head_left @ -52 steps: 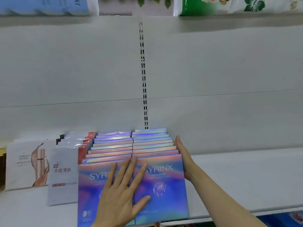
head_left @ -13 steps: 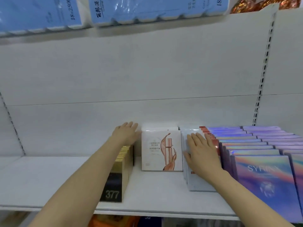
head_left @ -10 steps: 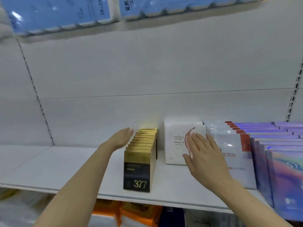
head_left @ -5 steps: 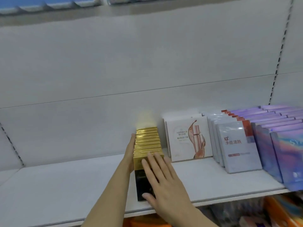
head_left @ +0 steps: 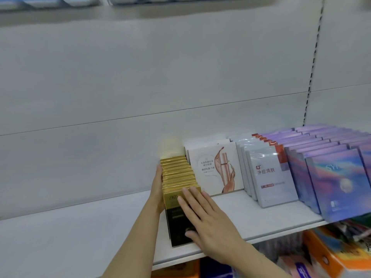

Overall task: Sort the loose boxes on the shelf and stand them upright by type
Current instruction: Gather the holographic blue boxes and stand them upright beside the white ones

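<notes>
Where the white shelf point(head_left: 80, 237) meets its pale back panel, a row of gold and black boxes point(head_left: 177, 177) is seen standing upright, one behind another, running back toward the panel. The left hand point(head_left: 157, 189) is laid flat against the left side of that row, fingers straight. The right hand point(head_left: 208, 223) is spread open and pressed on the black face of the front box, fingers extended, thumb low near the bottom edge. Just beside the row, to its right, white MARUBI boxes point(head_left: 215, 169) are stood upright. Next to these, a row of pale grey boxes with red corners point(head_left: 269, 175) is lined up, and further right, iridescent purple-blue boxes point(head_left: 339, 177) are ranked in rows to the frame's edge. Below the shelf, orange packaging point(head_left: 329, 255) is partly seen, too blurred to be identified.
</notes>
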`<action>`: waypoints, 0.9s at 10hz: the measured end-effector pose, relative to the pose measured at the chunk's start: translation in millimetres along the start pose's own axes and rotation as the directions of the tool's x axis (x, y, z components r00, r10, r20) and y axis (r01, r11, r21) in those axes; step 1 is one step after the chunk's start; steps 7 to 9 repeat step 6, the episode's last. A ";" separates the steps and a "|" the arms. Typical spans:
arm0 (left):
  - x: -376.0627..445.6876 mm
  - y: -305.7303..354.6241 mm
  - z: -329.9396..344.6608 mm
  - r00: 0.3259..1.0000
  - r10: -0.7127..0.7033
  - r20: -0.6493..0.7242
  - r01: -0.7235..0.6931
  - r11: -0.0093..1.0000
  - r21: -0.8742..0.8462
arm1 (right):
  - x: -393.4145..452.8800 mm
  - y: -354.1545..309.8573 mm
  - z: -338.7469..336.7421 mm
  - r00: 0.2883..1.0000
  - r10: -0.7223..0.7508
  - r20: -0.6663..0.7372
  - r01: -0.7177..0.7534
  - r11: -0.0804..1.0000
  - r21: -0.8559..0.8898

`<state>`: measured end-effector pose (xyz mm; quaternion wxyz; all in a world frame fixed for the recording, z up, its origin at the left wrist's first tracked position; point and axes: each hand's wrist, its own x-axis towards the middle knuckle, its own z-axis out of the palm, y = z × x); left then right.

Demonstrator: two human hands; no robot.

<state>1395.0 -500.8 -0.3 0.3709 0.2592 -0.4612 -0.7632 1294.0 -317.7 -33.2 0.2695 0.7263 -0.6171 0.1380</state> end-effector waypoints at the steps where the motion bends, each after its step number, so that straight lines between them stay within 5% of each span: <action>1: 0.3 -1.8 3.8 1.000 0.002 -0.021 -0.002 1.000 -0.002 | -1.7 7.1 0.2 1.000 -0.017 -0.001 0.017 1.000 -0.003; 5: -11.4 -9.2 -9.5 0.987 0.016 -0.160 0.017 0.978 0.207 | -8.2 7.3 -5.2 1.000 0.005 -0.028 -0.005 1.000 0.005; 6: -14.6 -24.6 -32.8 0.969 0.063 -0.238 0.059 0.879 0.473 | -23.4 14.9 -9.6 0.993 0.087 -0.075 -0.087 0.996 0.009; 9: -14.6 -24.6 -32.8 0.969 0.063 -0.238 0.059 0.879 0.473 | -23.4 14.9 -9.6 0.993 0.087 -0.075 -0.087 0.996 0.009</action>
